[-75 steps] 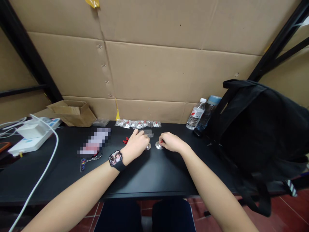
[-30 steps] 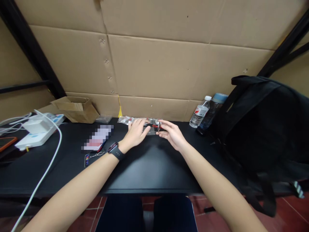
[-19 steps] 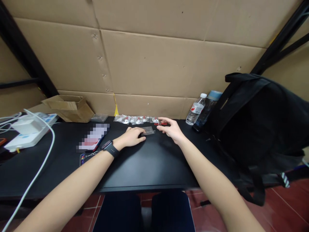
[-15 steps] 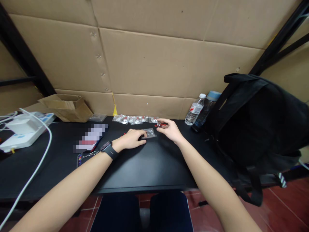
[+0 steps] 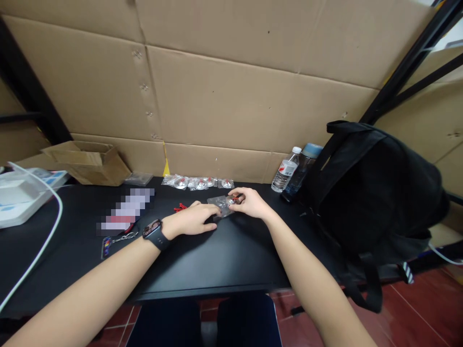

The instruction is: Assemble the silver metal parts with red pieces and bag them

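A small clear plastic bag (image 5: 223, 204) lies on the black table between my hands. My left hand (image 5: 196, 217) has its bent fingers on the bag's left edge, the thumb stretched out below. My right hand (image 5: 249, 203) pinches a small round silvery piece with a red cord (image 5: 230, 200) and holds it at the bag's right end; whether it is inside the bag I cannot tell. Red cords (image 5: 180, 207) lie just behind my left hand. Along the back wall stands a row of several bagged silvery discs with red bits (image 5: 200, 183).
At the back left are an open cardboard box (image 5: 96, 166), a flat plastic packet (image 5: 138, 179) and white power strips with a cable (image 5: 21, 197). A blurred-out flat item (image 5: 128, 212) and keychain (image 5: 106, 246) lie left. Bottles (image 5: 285, 173) and a black backpack (image 5: 376, 207) stand right.
My right hand has brought the round silvery piece down and left onto the clear bag's right end. My left hand stays at the bag. The camera view has shifted slightly.
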Available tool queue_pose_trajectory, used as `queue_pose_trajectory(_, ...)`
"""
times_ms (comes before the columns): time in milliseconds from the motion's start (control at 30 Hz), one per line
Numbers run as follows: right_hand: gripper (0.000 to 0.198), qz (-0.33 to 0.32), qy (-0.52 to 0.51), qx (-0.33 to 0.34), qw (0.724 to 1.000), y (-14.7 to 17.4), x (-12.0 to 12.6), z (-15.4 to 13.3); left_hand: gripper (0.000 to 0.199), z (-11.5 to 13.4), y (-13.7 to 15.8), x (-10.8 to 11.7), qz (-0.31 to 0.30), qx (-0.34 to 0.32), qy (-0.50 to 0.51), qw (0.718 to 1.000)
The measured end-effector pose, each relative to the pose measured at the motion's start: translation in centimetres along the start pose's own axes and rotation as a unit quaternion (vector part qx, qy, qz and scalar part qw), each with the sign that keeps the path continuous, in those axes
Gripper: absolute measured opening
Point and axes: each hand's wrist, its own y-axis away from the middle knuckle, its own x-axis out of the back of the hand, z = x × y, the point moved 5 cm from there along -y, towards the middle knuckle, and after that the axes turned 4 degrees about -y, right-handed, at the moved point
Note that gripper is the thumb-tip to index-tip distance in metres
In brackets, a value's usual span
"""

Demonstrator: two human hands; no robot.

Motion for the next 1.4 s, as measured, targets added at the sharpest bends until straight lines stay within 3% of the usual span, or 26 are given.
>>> queue_pose_trajectory(133,0.041,-0.027,0.027,0.010,0.999,0.3,-0.1,-0.7,0.038,0.5,0.2,-0.2,-0.026,-0.020,-0.003,0.999)
queue_pose_trajectory(233,0.040,-0.040,0.047,0.018,0.998,0.6,-0.1,-1.2,0.039,0.5,0.2,-0.5,-0.047,0.003,-0.007,0.999)
queue_pose_trajectory(533,0.023,-0.157,0.067,0.014,0.985,1.6,0.3,-2.6,0.041,0.1,0.1,-0.8,-0.039,0.030,0.007,0.999)
queue_pose_trajectory(933,0.023,-0.122,0.120,0.003,0.985,1.0,-1.2,-1.3,0.047,0.0,0.2,-0.9,-0.055,0.030,0.008,0.998)
queue_pose_trajectory(1167,0.022,-0.108,0.014,0.033,0.994,0.5,-1.5,-0.8,0.045,0.1,0.2,-0.7,-0.045,0.024,0.011,0.999)
queue_pose_trajectory(1400,0.030,0.015,0.196,0.023,0.980,0.2,-1.3,-0.6,0.048,0.7,0.2,-0.3,-0.067,0.026,0.001,0.997)
